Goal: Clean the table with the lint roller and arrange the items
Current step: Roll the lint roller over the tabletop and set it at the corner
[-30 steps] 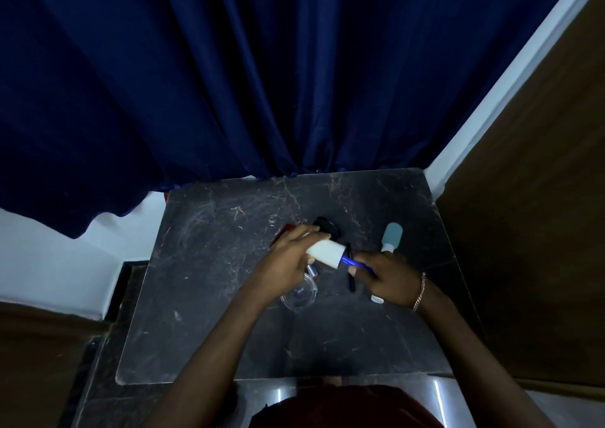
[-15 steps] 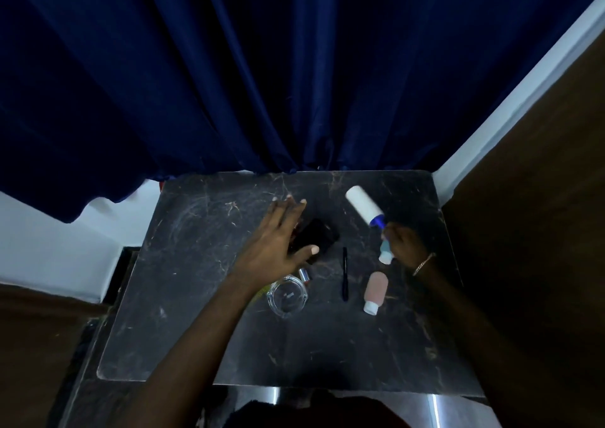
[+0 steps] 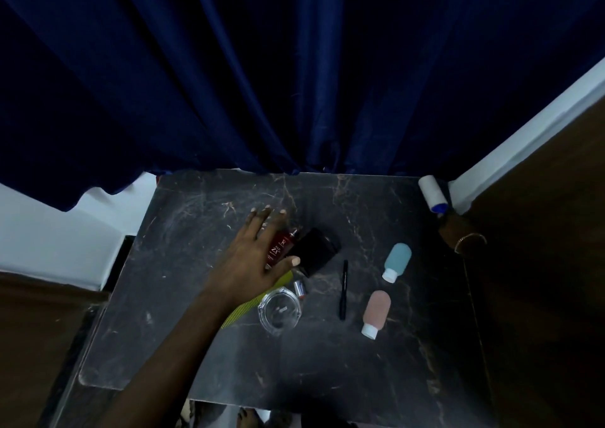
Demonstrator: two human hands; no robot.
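A: Where is the lint roller (image 3: pixel 432 192) at this moment?

B: At the far right corner of the surface (image 3: pixel 327 362), right by the white wall trim. The right hand (image 3: pixel 453 229) is clenched round its blue handle, the white roll pointing up and away toward the curtain (image 3: pixel 262 67). I cannot tell whether the roll touches the surface there.

A: How would you expect it to handle?

B: Light, I'd judge: a paper roll on a thin plastic stem. The roll is sticky and turns freely, so the handle is the place to hold it, as the hand does; gripping the roll would foul the sheet.

A: And the left hand (image 3: pixel 258 257)?

B: Spread flat, grasping nothing, fingers splayed over a red bottle (image 3: pixel 281 247) with the thumb against a black case (image 3: pixel 316 251). It seems ready to shift those aside.

A: What else lies about?

B: A yellow-green comb (image 3: pixel 258 300) partly under the wrist, a clear glass dish (image 3: pixel 279 310) just beside it, a small silver tube (image 3: pixel 299 287) near the dish, a black pen (image 3: pixel 343 290), then a blue squeeze bottle (image 3: pixel 396 261) and a pink one (image 3: pixel 376 313), well apart from the roller.

A: Any caution?

B: The glass dish looks heavy but breakable, and the squeeze bottles soft and likely to roll if nudged.
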